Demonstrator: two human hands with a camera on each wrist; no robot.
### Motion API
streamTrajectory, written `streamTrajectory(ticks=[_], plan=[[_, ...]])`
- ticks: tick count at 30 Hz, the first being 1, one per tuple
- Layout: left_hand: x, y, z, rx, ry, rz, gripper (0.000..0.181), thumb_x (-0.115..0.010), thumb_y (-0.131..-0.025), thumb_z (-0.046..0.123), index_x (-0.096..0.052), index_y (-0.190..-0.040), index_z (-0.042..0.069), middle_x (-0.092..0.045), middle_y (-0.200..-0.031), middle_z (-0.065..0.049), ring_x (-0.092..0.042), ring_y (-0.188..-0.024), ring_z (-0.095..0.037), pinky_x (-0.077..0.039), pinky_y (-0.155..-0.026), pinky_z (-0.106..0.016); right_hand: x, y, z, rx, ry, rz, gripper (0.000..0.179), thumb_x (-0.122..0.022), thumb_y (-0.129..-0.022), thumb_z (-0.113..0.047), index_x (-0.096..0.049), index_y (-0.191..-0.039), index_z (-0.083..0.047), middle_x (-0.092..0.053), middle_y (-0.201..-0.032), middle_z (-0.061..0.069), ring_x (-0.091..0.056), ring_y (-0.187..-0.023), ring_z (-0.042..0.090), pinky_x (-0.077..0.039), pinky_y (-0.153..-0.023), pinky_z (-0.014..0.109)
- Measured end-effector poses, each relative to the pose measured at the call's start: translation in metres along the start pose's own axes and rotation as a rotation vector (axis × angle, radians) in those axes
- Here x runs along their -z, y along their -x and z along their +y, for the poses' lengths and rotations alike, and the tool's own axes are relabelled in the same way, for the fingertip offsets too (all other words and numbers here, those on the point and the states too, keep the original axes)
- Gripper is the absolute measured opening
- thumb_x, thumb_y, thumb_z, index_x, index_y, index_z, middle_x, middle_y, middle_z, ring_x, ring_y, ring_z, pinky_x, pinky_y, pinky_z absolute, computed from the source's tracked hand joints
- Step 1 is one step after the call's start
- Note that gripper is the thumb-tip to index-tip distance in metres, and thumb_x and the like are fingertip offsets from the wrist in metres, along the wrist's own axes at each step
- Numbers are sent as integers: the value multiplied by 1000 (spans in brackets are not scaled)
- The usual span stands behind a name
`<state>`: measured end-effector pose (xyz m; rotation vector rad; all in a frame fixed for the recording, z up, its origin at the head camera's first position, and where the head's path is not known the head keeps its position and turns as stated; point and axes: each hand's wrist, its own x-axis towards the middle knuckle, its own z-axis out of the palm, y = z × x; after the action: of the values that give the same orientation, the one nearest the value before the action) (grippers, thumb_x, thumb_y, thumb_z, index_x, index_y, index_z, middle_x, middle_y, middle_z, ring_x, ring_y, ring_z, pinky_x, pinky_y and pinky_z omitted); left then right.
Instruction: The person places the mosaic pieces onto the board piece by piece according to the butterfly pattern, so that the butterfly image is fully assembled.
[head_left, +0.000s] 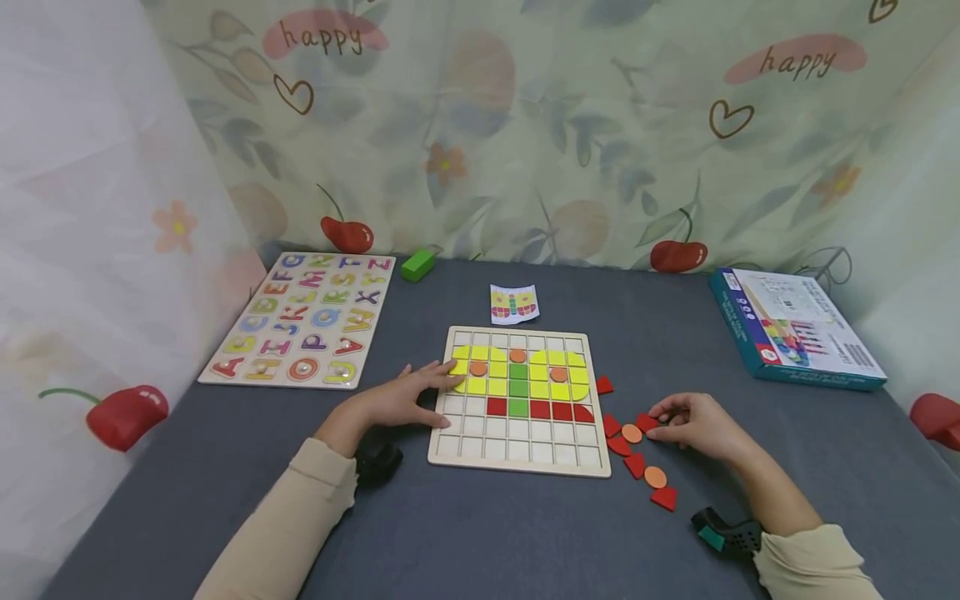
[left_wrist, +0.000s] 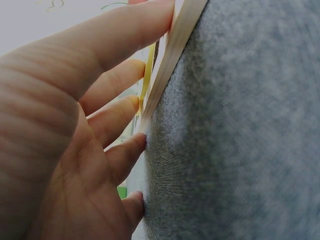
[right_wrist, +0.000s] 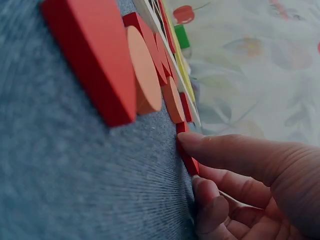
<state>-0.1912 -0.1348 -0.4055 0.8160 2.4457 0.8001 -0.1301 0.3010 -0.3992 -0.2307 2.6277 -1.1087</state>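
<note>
A square wooden grid board [head_left: 525, 469] lies in the middle of the table, with yellow, green, orange and dark red pieces in its upper rows. My left hand [head_left: 405, 397] rests on the board's left edge, fingers extended; in the left wrist view the thumb [left_wrist: 145, 25] touches the wooden rim. To the right of the board, my right hand [head_left: 701, 427] pinches a red piece [right_wrist: 187, 150] between thumb and fingers, low at the cloth. Beside it lie several loose red pieces [head_left: 664, 498] and two orange discs [head_left: 656, 477].
Behind the board lies a small picture card [head_left: 513, 304] with a coloured pattern. A letter puzzle board [head_left: 281, 379] is at the left, near a green block [head_left: 417, 265]. At the back right lies a flat box [head_left: 795, 329]. Patterned curtains surround the dark cloth.
</note>
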Motion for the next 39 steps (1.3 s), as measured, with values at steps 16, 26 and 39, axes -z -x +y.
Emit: streamTrajectory(ticks=[16,26,39], plan=[[0,0,2,3,-5,1,72,-70,-82,35,-37,-144,17,-16,-157,-4,-2,-146,-28,5,-114,-56,8,-6,-13,-44,-75,-9,32,-64,-89,-22,-60,-106,5,-64,-89,9,-57,-71,17,-52,-61,27],[0,0,0,4,0,6,72,-70,-82,35,-38,-144,16,-16,-157,-5,-3,-146,-29,5,-114,-57,-4,-31,-36,-1,-89,-27,30,-65,-87,-23,-62,-103,3,-64,-87,8,-56,-72,20,-51,-62,28],[-3,-1,0,5,0,13,72,-71,-82,34,-38,-143,17,-16,-157,-5,-2,-146,-29,6,-114,-57,-40,-80,-78,57,-121,-46,22,-68,-85,-15,-65,-98,2,-66,-84,8,-53,-66,17,-49,-58,27]])
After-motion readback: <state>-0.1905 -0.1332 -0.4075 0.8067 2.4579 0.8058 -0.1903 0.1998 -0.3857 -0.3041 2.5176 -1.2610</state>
